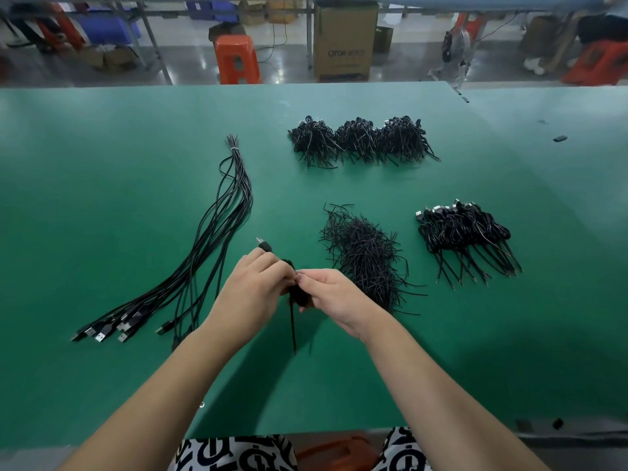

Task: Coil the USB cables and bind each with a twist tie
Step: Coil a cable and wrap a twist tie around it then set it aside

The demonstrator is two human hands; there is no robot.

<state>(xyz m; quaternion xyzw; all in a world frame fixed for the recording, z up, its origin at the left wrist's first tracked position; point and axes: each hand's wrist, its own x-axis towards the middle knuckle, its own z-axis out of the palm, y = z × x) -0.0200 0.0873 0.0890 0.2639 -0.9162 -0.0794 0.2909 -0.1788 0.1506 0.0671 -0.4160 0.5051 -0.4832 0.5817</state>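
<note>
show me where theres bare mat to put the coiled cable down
Bare mat lies left of the loose cables, and near the front edge on both sides of the arms. Crowded: the right half, between the twist ties, the bound cables and the far heaps.

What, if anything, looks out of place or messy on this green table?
Nothing stands out as damaged or spilled. The uncoiled cables lie fanned at the left, the twist ties sit in a loose heap, and the coiled bundles are grouped. Only a small dark scrap lies stray near the far right of the table.
</note>
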